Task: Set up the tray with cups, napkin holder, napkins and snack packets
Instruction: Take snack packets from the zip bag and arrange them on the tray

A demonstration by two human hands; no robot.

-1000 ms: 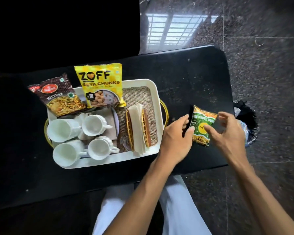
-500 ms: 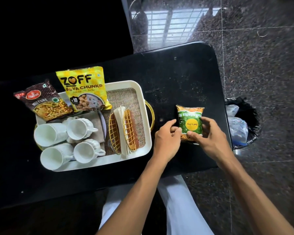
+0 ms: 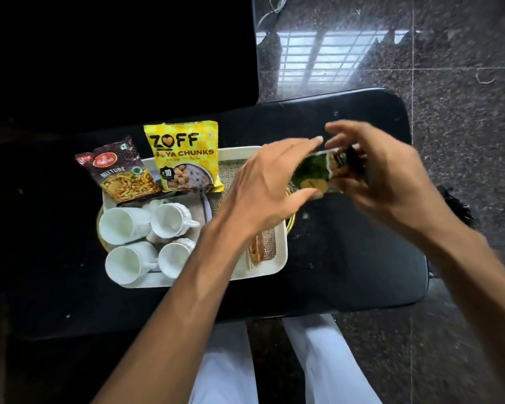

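A white tray lies on the black table. Several white cups lie on their sides in its left half. A dark Mixture packet and a yellow Zoff soya chunks packet lean on its far edge. The wooden napkin holder with napkins is mostly hidden under my left forearm. Both hands hold a green snack packet in the air over the tray's right edge: my left hand at its left side, my right hand at its right side. The packet is blurred.
A dark bin with a black liner stands on the stone floor to the right of the table. A dark panel fills the far left. My white trouser legs show below the table's near edge.
Both hands have lifted the green packet off the table's right side and carried it up and left toward the tray. The camera view has shifted too.
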